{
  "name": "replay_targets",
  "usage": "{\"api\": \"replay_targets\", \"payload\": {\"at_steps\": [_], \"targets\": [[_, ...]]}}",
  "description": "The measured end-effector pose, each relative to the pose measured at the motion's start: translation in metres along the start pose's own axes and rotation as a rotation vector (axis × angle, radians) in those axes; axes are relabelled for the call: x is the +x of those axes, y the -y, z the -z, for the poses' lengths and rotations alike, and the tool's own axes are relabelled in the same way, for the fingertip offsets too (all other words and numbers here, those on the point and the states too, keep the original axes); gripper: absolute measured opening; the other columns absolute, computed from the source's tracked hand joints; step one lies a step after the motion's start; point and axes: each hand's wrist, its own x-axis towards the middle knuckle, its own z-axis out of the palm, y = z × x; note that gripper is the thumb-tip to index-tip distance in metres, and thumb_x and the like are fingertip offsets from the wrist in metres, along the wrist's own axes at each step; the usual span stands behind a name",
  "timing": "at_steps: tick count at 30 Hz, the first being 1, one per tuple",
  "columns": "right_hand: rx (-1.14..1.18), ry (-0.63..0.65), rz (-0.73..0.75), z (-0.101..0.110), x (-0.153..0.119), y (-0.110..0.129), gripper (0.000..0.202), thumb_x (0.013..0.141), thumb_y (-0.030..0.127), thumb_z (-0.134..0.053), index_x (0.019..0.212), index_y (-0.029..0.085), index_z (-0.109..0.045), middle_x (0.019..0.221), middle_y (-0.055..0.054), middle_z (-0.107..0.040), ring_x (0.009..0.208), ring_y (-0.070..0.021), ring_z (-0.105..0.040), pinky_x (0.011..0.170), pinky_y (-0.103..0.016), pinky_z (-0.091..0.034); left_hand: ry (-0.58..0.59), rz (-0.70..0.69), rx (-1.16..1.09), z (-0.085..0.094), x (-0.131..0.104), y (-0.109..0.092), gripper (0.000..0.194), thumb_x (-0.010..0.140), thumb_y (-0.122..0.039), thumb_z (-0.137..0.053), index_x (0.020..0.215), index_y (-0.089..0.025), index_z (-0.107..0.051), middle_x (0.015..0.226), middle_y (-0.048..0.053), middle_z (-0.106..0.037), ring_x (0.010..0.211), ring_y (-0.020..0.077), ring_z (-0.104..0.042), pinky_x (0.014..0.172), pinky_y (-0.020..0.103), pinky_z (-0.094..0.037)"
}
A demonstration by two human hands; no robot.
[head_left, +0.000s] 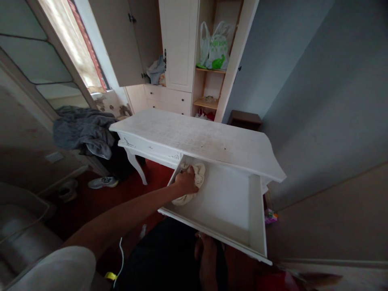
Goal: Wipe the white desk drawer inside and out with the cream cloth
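A cream cloth (pixel 199 174) lies bunched against the left side of the pulled-out drawer (pixel 230 202). My left hand (pixel 185 182) presses down on the cloth, its fingers closed around part of it. Below the drawer's front panel, my right hand (pixel 206 247) has its curled fingers up against the front edge; the drawer partly hides them. The drawer belongs to a white table (pixel 194 129) with curved legs and a worn, marked top.
A wardrobe (pixel 178 44) with an open door stands behind the table, plastic bags (pixel 218 48) on its shelf. Grey clothing (pixel 85 129) is heaped at the left, above a shoe (pixel 103 182) on the red floor. A wall (pixel 333 121) rises at the right.
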Motion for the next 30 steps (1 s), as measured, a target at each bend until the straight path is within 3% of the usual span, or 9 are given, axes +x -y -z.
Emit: {"api": "replay_targets", "payload": {"at_steps": [3,6,9,12,17,20,24,27,30], "targets": [[-0.004,-0.013,0.025,0.000,0.000,0.000,0.046,0.072,0.067,-0.057,0.059,0.023,-0.064,0.039,-0.001,-0.044,0.044,-0.0165,-0.045,0.041,-0.029,-0.034,-0.098,-0.018,0.001,-0.005,0.001,0.000,0.101,0.069,-0.049,-0.062,0.147,0.003,-0.024,0.129,0.036,-0.052,0.120,0.0455,-0.053,0.088,0.049,-0.047],[-0.015,-0.012,0.023,0.000,-0.001,0.000,0.044,0.075,0.063,-0.058,0.065,0.021,-0.065,0.045,0.000,-0.049,0.045,-0.0146,-0.046,0.043,-0.028,-0.037,-0.162,-0.047,-0.054,-0.010,0.008,0.000,0.099,0.071,-0.045,-0.061,0.144,0.009,-0.021,0.136,0.039,-0.044,0.131,0.0459,-0.042,0.098,0.049,-0.042],[-0.035,0.016,-0.009,-0.001,-0.003,0.000,0.035,0.087,0.051,-0.058,0.088,0.018,-0.067,0.076,-0.003,-0.065,0.063,-0.0144,-0.058,0.056,-0.027,-0.049,-0.206,-0.049,-0.131,-0.008,0.022,-0.001,0.093,0.072,-0.043,-0.059,0.144,0.004,-0.024,0.140,0.033,-0.043,0.134,0.0400,-0.040,0.104,0.043,-0.038],[-0.047,0.032,-0.036,-0.001,-0.005,0.000,0.028,0.092,0.039,-0.058,0.111,0.020,-0.063,0.113,-0.006,-0.064,0.092,-0.0192,-0.063,0.076,-0.035,-0.055,-0.228,-0.014,-0.187,-0.002,0.038,-0.005,0.089,0.073,-0.043,-0.057,0.144,0.001,-0.026,0.141,0.029,-0.045,0.135,0.0363,-0.041,0.104,0.037,-0.038],[-0.067,0.017,-0.044,0.000,-0.005,0.002,0.031,0.092,0.037,-0.058,0.118,0.020,-0.060,0.123,-0.007,-0.060,0.103,-0.0233,-0.061,0.085,-0.041,-0.054,-0.243,0.000,-0.179,-0.001,0.049,-0.025,0.089,0.071,-0.040,-0.057,0.143,0.003,-0.028,0.141,0.031,-0.045,0.138,0.0396,-0.036,0.109,0.042,-0.034],[-0.087,0.000,-0.035,0.001,-0.005,0.002,0.031,0.092,0.037,-0.059,0.118,0.020,-0.061,0.124,-0.007,-0.059,0.104,-0.0235,-0.061,0.085,-0.040,-0.054,-0.194,-0.173,-0.158,-0.007,0.045,-0.053,0.091,0.069,-0.040,-0.059,0.145,-0.002,-0.027,0.146,0.028,-0.040,0.140,0.0394,-0.031,0.111,0.045,-0.031],[-0.109,-0.030,-0.006,0.004,-0.006,0.000,0.031,0.092,0.038,-0.059,0.117,0.019,-0.061,0.124,-0.007,-0.059,0.104,-0.0240,-0.061,0.085,-0.040,-0.054,-0.112,-0.365,-0.216,-0.015,0.043,-0.112,0.097,0.067,-0.041,-0.062,0.147,-0.002,-0.023,0.150,0.027,-0.034,0.143,0.0390,-0.024,0.114,0.047,-0.027],[-0.113,-0.052,0.016,0.005,-0.007,-0.003,0.030,0.093,0.039,-0.057,0.116,0.020,-0.062,0.123,-0.006,-0.060,0.104,-0.0241,-0.061,0.087,-0.040,-0.054,-0.086,-0.491,-0.256,-0.017,0.046,-0.157,0.097,0.066,-0.042,-0.063,0.146,-0.003,-0.025,0.150,0.025,-0.036,0.142,0.0373,-0.027,0.116,0.045,-0.026],[-0.109,-0.067,0.034,0.005,-0.006,-0.006,0.029,0.094,0.038,-0.055,0.116,0.020,-0.062,0.124,-0.006,-0.059,0.104,-0.0234,-0.061,0.087,-0.039,-0.054,-0.120,-0.631,-0.256,-0.016,0.049,-0.186,0.095,0.065,-0.040,-0.063,0.144,0.001,-0.029,0.144,0.027,-0.041,0.138,0.0358,-0.035,0.115,0.042,-0.027]]}}
